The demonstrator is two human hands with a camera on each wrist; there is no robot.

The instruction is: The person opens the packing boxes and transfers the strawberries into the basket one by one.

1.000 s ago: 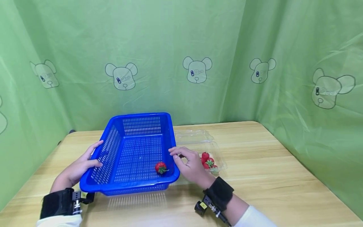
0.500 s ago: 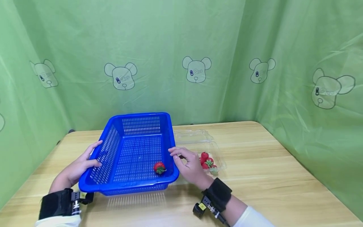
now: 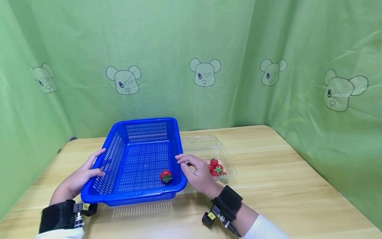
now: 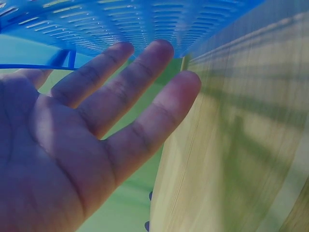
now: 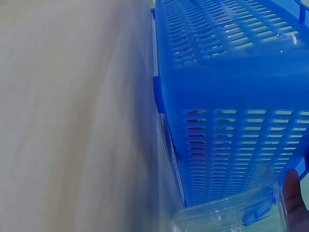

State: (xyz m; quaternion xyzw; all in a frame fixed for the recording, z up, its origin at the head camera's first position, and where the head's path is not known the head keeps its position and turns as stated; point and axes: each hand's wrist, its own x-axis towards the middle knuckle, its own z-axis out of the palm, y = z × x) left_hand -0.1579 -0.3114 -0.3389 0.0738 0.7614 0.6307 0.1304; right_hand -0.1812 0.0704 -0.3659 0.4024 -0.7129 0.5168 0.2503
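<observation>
A blue plastic basket [image 3: 143, 191] with slotted walls leans with its near side lower, its shadow on the table below. One red strawberry [image 3: 165, 175] with a green cap lies inside, in the near right corner. My left hand [image 3: 80, 177] holds the left rim, thumb over the inner wall. In the left wrist view the left hand's other fingers [image 4: 145, 130] reach up to the basket's underside. My right hand [image 3: 198, 174] grips the right rim with curled fingers. In the right wrist view only a dark finger [image 5: 292, 193] shows beside the basket wall.
Right of the basket stands a clear plastic clamshell box [image 3: 228, 159], its lid folded back, with several strawberries [image 3: 215, 168]. The right hand partly hides it. A wooden table [image 3: 277, 186] lies beneath. Green curtains [image 3: 209, 30] hang behind and at both sides.
In the basket the strawberry has shifted slightly to the left. Both hands keep their hold on the rims. The whole head view has drifted a little.
</observation>
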